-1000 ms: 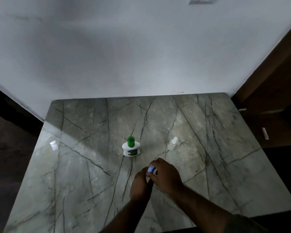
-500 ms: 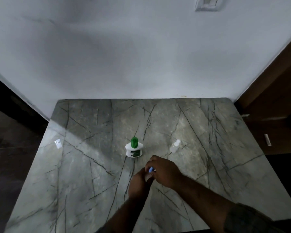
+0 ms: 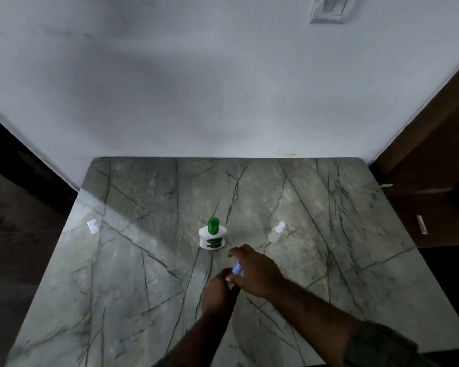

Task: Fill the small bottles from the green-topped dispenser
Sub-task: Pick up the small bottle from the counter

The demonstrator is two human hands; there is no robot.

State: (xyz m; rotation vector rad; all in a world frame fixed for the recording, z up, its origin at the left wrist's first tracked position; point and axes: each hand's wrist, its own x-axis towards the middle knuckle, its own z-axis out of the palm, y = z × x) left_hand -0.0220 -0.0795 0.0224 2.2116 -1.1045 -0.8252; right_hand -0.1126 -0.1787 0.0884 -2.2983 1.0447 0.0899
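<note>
A white dispenser with a green top (image 3: 212, 236) stands upright near the middle of the marble table (image 3: 133, 274). A small clear bottle (image 3: 276, 232) stands to its right, untouched. In front of the dispenser my left hand (image 3: 217, 292) is closed around a small bottle whose body is hidden. My right hand (image 3: 255, 268) reaches over it and pinches its pale blue cap (image 3: 237, 268) between thumb and fingers. Both hands are a short way in front of the dispenser and do not touch it.
A white wall rises behind the table, with a switch plate (image 3: 331, 9) high up. Dark wooden furniture (image 3: 429, 186) stands at the right edge. A bright glare spot (image 3: 92, 225) lies on the left of the marble. Dark floor lies to the left.
The camera view has tilted up slightly. My right hand has turned over the blue cap, its fingers now spread forward towards the dispenser; my left hand stays closed on the bottle.
</note>
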